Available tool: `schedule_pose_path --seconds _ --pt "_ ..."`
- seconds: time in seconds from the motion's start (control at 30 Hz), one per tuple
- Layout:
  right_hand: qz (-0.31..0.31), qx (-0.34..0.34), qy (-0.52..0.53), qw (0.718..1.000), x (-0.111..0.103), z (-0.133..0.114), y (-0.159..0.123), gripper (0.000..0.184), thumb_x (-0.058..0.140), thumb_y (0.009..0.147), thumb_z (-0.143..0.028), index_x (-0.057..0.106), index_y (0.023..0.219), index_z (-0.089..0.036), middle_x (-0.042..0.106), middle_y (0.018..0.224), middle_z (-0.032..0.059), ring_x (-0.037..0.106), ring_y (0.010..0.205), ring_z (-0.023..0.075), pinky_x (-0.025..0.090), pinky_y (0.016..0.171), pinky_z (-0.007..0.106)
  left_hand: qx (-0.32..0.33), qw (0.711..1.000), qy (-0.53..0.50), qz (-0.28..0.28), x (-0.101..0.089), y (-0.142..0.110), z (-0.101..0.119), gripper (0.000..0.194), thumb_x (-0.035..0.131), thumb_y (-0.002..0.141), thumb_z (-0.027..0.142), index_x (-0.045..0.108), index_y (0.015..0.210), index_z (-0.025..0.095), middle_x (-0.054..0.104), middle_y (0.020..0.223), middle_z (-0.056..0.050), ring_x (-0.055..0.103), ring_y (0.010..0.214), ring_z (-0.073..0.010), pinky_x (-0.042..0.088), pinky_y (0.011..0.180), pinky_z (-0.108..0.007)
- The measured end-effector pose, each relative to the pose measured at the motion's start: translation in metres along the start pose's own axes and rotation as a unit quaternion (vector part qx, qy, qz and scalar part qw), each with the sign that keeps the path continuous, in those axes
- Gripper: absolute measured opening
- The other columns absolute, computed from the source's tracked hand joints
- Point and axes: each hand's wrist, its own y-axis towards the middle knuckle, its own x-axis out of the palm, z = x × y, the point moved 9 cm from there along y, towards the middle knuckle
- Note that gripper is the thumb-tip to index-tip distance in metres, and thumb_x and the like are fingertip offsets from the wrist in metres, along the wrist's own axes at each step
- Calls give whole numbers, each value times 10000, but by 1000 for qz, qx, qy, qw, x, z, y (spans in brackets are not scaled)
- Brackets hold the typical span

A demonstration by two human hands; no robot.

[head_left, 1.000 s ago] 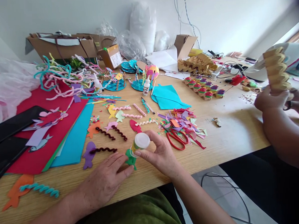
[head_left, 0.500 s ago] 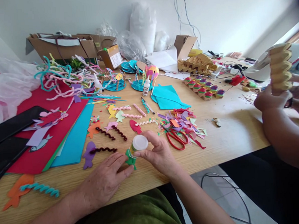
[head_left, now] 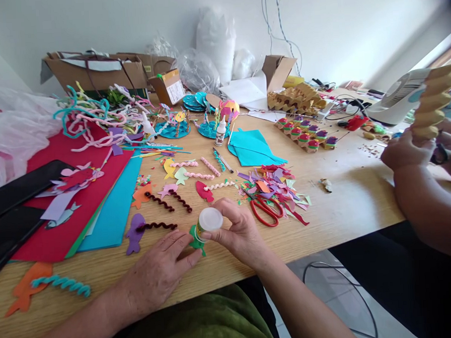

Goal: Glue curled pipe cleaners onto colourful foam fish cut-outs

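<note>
My right hand (head_left: pixel 234 229) grips a short, wide glue stick (head_left: pixel 210 220) with a whitish round end facing up. Its lower end stands over a green paper fish (head_left: pixel 197 241), which is partly hidden beneath it. My left hand (head_left: pixel 164 268) lies on the table, its outstretched fingers at the near left edge of the fish. Left of the hands are a purple paper fish (head_left: pixel 135 234) with a dark brown curled pipe cleaner (head_left: pixel 158 226) and an orange paper fish (head_left: pixel 29 285) with a turquoise pipe cleaner (head_left: pixel 61 285).
Red-handled scissors (head_left: pixel 266 211) and paper scraps (head_left: pixel 275 181) lie to the right. More paper fish, a white glue bottle (head_left: pixel 220 133) and turquoise sheets (head_left: pixel 254 147) are farther back. Coloured paper (head_left: pixel 99 216) covers the left. At right another person's hands (head_left: pixel 406 152) hold an egg carton (head_left: pixel 431 102).
The glue stick has shifted very slightly down and left over the green fish. My left hand stays in place. The other person's egg carton has tilted to the right.
</note>
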Motion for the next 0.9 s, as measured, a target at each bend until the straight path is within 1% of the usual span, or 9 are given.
schedule_pose_path --seconds 0.17,0.3,0.4,0.53,0.73,0.9 --pt "2 -2 -8 1000 -1 -1 1 266 665 757 -429 552 698 -195 551 675 -11 507 690 145 382 621 256 -4 1000 -9 -15 3 -2 -1 418 350 838 38 545 1169 204 545 1176 -116 499 1118 -251 464 929 -424" --pt "-15 24 -20 999 0 1 2 245 693 733 -402 565 763 -196 580 729 -7 534 715 146 402 642 254 -1 1000 6 -11 1 -2 0 427 345 833 33 541 1171 206 541 1172 -120 506 1105 -250 479 910 -424" --pt "-6 43 -12 999 -5 3 1 244 709 718 -373 562 800 -197 597 745 -9 534 697 140 405 635 250 7 1000 15 -11 1 -1 1 431 340 826 29 544 1167 194 542 1152 -130 510 1093 -254 489 896 -423" --pt "8 48 16 999 -11 4 0 227 703 724 -352 567 828 -203 595 756 -10 517 699 138 409 651 255 5 1000 16 -20 3 -1 0 434 342 822 29 547 1166 195 540 1151 -129 511 1088 -262 496 882 -426" --pt "-6 69 14 998 -5 9 -4 230 701 720 -356 568 812 -193 587 741 -18 502 689 131 393 642 249 -1 1000 12 -19 4 -1 -1 420 336 843 56 535 1177 216 542 1163 -109 507 1095 -248 484 901 -412" --pt "-15 67 14 998 -6 8 -5 231 707 713 -357 558 781 -195 571 710 -25 496 671 128 389 621 244 -9 1000 -2 -12 1 0 -2 410 336 855 61 533 1174 225 556 1153 -95 508 1092 -236 462 928 -402"
